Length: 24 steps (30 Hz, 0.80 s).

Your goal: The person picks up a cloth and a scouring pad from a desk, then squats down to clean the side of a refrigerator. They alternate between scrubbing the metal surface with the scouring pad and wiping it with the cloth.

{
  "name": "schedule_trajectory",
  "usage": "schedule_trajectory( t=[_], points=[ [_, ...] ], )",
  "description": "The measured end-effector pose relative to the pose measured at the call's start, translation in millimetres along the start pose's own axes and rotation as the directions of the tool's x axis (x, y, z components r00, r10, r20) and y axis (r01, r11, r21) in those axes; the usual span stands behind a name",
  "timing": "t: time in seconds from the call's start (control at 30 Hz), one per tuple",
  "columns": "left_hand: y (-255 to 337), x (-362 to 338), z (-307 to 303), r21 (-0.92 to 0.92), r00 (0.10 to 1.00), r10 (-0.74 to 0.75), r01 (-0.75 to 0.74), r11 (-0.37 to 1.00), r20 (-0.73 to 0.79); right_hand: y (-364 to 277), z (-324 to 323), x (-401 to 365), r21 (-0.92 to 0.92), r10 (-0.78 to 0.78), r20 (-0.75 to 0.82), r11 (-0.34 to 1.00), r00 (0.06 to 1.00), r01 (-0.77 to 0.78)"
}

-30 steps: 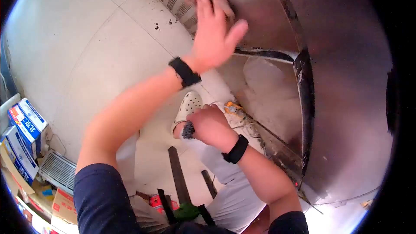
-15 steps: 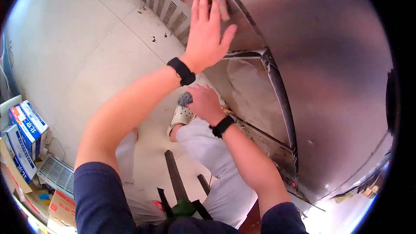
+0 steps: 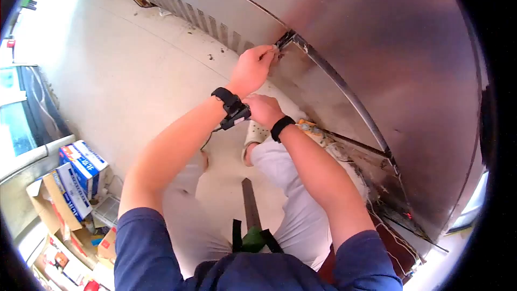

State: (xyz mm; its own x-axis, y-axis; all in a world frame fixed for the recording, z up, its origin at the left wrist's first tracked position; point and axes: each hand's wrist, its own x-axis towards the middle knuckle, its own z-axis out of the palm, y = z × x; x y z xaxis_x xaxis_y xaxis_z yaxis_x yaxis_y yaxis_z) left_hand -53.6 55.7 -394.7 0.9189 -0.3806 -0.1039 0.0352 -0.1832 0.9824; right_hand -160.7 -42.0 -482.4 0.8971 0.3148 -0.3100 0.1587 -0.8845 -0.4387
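My left hand point(image 3: 252, 69) is closed, its fingertips pinched together at the corner of the dark metal frame point(image 3: 288, 37) on the steel cabinet. Whatever lies between those fingertips is too small to make out. Just below, my right hand point(image 3: 265, 111) is curled beside my left wrist. The black wrist device point(image 3: 235, 112) hides part of its fingers, so its contents do not show. Both hands are in front of the recessed, stained lower panel point(image 3: 323, 94) of the cabinet. The smooth steel door point(image 3: 398, 75) curves away to the right.
Blue-and-white cartons point(image 3: 83, 164) and an open brown box point(image 3: 54, 199) stand at the lower left. Loose wires point(image 3: 396, 237) hang near the cabinet's lower right. My shoe point(image 3: 256, 133) is below my hands. A vented strip point(image 3: 199, 19) runs along the cabinet's base.
My left hand came down from the upper panel, its spread fingers now pinched at the frame corner. The grey scouring pad in my right hand is now hidden. The view shifted left.
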Motion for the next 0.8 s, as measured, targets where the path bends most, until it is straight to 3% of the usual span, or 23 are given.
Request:
schedule_trajectory(
  t=[0.03,0.17,0.23,0.27,0.33,0.43,0.47,0.57,0.63,0.77,0.8],
  points=[
    [-1.5,0.1,-0.6,-0.093,0.998,-0.056,0.054,0.994,-0.020,-2.5,-2.9,1.1,0.021,-0.009,-0.011,1.000,1.000,0.009],
    [30.0,-25.0,-26.0,0.065,0.989,-0.019,0.029,0.997,-0.148,-13.2,-18.4,9.6,0.052,-0.008,0.024,0.999,1.000,0.007],
    [48.4,-47.3,-37.8,0.209,0.958,0.143,-0.091,0.974,-0.250,-18.9,-25.2,12.1,0.125,0.036,-0.087,0.992,0.996,-0.025],
    [62.6,-60.7,-44.1,0.226,0.953,0.155,-0.096,0.969,-0.259,-25.7,-34.6,13.2,0.119,0.066,-0.052,0.991,0.996,-0.060],
    [87.8,-90.8,-58.0,0.113,0.949,-0.022,0.060,0.992,-0.315,-37.8,-45.2,14.8,0.111,0.079,-0.096,0.991,0.992,-0.069],
    [56.7,-109.2,-72.4,0.229,0.918,0.003,0.095,0.969,-0.396,-43.1,-42.0,20.2,0.104,0.071,-0.199,0.993,0.977,-0.051],
    [52.6,-112.3,-75.5,0.225,0.917,-0.003,0.101,0.969,-0.398,-40.1,-41.5,19.7,0.104,0.052,-0.274,0.994,0.960,-0.024],
    [39.5,-108.2,-89.8,0.110,0.934,-0.078,0.124,0.986,-0.348,-52.5,-55.7,15.8,0.144,0.075,-0.276,0.989,0.958,-0.036],
    [64.8,-109.8,-89.0,0.129,0.922,-0.058,0.115,0.985,-0.382,-60.4,-49.4,15.6,0.154,0.108,-0.333,0.986,0.937,-0.058],
    [52.3,-113.8,-95.8,0.321,0.937,-0.024,0.143,0.936,-0.349,-67.8,-29.0,35.3,0.333,0.108,-0.235,0.943,0.966,-0.024],
    [45.4,-111.4,-98.2,0.293,0.940,-0.039,0.146,0.945,-0.340,-71.0,-25.9,41.7,0.316,0.123,-0.219,0.947,0.968,-0.049]
  ],
)
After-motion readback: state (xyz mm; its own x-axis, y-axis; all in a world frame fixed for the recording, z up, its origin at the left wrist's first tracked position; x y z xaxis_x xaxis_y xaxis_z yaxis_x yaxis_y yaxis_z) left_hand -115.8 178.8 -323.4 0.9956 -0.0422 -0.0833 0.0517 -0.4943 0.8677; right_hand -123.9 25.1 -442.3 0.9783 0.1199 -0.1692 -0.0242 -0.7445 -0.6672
